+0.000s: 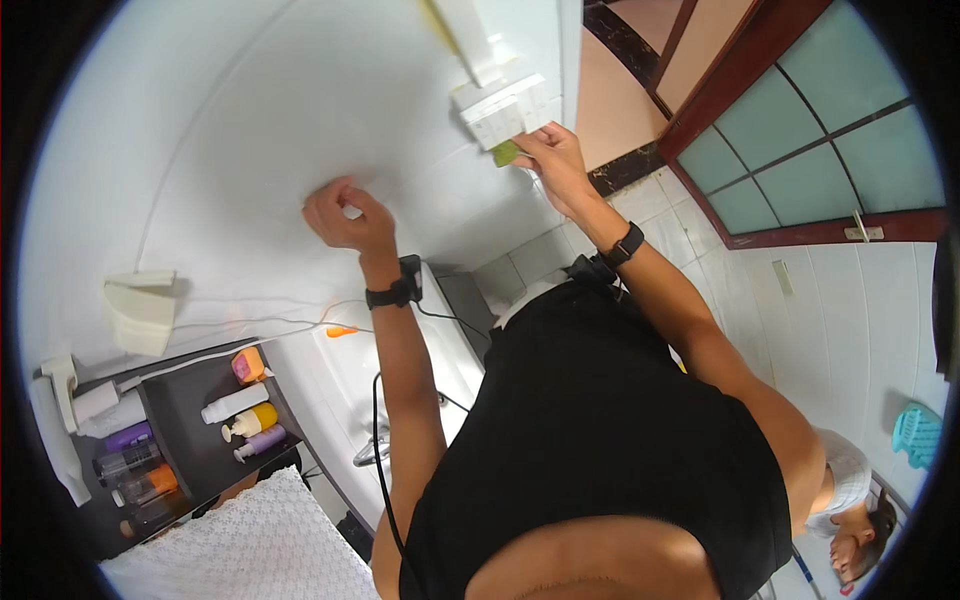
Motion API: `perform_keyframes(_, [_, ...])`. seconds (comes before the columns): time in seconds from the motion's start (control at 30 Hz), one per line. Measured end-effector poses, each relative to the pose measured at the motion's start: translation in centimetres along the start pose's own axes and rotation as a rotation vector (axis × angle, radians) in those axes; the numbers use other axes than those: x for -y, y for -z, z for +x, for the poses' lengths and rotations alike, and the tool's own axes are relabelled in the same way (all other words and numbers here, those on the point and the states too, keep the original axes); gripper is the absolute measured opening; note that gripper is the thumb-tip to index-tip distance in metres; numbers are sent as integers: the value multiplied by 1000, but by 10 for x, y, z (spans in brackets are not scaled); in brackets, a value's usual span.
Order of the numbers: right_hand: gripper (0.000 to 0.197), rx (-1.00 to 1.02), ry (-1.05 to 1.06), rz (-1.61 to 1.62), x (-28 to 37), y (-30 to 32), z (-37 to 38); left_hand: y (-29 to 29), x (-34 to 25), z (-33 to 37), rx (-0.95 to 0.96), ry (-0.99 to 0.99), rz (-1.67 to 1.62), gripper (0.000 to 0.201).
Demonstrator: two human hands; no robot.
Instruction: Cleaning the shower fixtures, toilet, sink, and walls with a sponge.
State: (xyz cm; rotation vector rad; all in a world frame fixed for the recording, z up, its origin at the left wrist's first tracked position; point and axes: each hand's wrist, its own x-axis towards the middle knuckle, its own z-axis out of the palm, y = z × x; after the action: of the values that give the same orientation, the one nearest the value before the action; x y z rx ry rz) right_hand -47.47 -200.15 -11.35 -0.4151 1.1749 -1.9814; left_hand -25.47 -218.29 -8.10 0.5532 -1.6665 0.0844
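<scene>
My right hand is raised to the white wall and pinches a small green piece, perhaps a sponge or cloth. The piece is at the lower edge of a white switch panel; whether they touch is unclear. Off to the left, my left hand is curled into a loose fist close to the wall, with nothing visible in it. A black band circles each wrist.
At lower left, a dark shelf carries several bottles, beside a white lace cloth. A washbasin lies under my left forearm. A red-framed glass door stands at right. Another person is at lower right.
</scene>
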Motion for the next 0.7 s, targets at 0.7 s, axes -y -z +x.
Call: perform_keyframes(0.7, [19, 153, -130, 97, 8, 15, 20, -28, -23, -14, -71, 170, 176, 16])
